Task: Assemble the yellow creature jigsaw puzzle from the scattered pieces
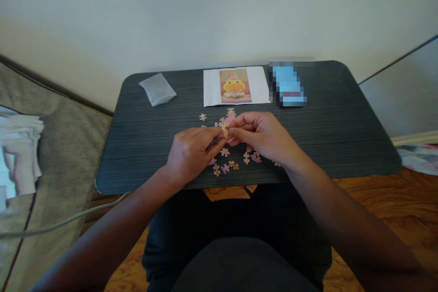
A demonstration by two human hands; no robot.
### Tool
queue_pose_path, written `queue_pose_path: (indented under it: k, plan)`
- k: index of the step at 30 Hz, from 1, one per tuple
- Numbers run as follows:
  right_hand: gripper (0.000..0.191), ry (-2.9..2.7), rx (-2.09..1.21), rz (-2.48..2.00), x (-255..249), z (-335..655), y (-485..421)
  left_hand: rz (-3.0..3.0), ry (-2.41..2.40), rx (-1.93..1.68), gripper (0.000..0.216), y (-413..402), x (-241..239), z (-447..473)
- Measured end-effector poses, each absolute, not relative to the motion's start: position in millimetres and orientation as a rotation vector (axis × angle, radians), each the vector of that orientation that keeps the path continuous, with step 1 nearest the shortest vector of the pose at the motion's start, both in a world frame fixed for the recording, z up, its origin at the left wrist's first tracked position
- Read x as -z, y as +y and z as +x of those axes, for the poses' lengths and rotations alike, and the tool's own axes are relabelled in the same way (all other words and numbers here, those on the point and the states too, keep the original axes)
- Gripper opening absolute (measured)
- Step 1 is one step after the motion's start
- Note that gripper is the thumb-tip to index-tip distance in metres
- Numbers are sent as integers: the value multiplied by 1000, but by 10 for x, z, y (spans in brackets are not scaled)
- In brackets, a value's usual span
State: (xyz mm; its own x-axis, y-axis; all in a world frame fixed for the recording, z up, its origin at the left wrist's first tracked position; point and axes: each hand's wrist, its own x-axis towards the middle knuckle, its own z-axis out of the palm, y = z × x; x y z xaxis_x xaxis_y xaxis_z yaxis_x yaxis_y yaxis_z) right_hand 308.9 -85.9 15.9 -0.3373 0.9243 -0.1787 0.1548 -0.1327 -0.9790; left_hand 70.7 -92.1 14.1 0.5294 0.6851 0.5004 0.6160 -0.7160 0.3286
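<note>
My left hand (190, 150) and my right hand (265, 134) meet over the middle of the dark table (153, 146). Between their fingertips is a yellow puzzle piece (225, 128), pinched from both sides; it may be a few joined pieces. Just beyond it lies a joined pink part of the puzzle (230, 113), partly hidden by my right fingers. Several loose puzzle pieces (225, 169) in pink, orange and purple are scattered on the near side of my hands. One pale loose piece (203, 117) sits apart to the upper left.
A printed reference picture (235, 86) of a yellow figure lies at the back of the table. To its right is a phone (289, 84), blurred out. A clear plastic bag (158, 90) rests at the back left. A cable (68, 219) runs by the left edge.
</note>
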Motion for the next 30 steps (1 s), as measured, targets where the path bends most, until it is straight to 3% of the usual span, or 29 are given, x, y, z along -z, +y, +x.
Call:
queue_pose_path:
  k: [10, 16, 23, 30]
  plan:
    - [15, -1676, -863, -1345, -62, 3421, -1006, 2592, 1112, -764, 7, -575, 41, 495]
    - [12, -1860, -771, -1339, -16, 3406, -1004, 2585, 1095, -692, 10, -508, 44, 582]
    - [24, -2313, -491, -1329, -98, 3390, -909, 2543, 1064, -591, 16, -433, 44, 597]
    - [28, -2342, -436, -1320, -4, 3375, -901, 2549, 1045, -538, 16, -378, 10, 621]
